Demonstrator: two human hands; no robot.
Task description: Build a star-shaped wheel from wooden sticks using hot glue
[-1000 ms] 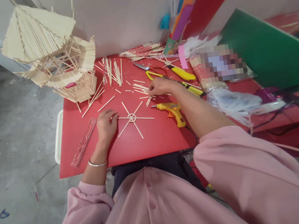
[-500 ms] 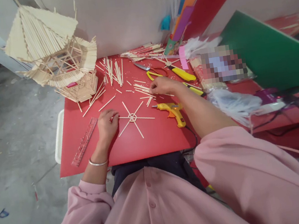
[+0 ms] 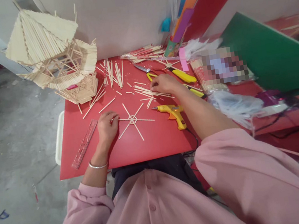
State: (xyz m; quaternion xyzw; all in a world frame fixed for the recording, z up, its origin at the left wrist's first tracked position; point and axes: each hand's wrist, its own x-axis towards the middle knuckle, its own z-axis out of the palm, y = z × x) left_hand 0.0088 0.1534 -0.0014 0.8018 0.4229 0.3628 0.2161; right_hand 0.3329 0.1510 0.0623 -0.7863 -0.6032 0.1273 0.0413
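Note:
A star of thin wooden sticks [image 3: 134,120] lies flat on the red table [image 3: 154,141]. My left hand [image 3: 106,126] rests beside it, fingers curled, fingertips pinching the end of the star's left spoke. My right hand [image 3: 163,83] is farther back, fingers curled down onto a scatter of loose sticks [image 3: 145,92]; whether it holds one is hidden. A yellow glue gun [image 3: 173,112] lies just right of the star, beneath my right forearm.
A stick-built model house [image 3: 54,58] stands at the table's back left corner. A ruler [image 3: 84,143] lies near the left edge. Yellow-handled pliers [image 3: 180,75], stick bundles [image 3: 143,51], plastic bags [image 3: 235,104] and a green board [image 3: 273,56] crowd the right side.
My right hand has shifted slightly back and right over the loose sticks. My left hand stays on the star's spoke.

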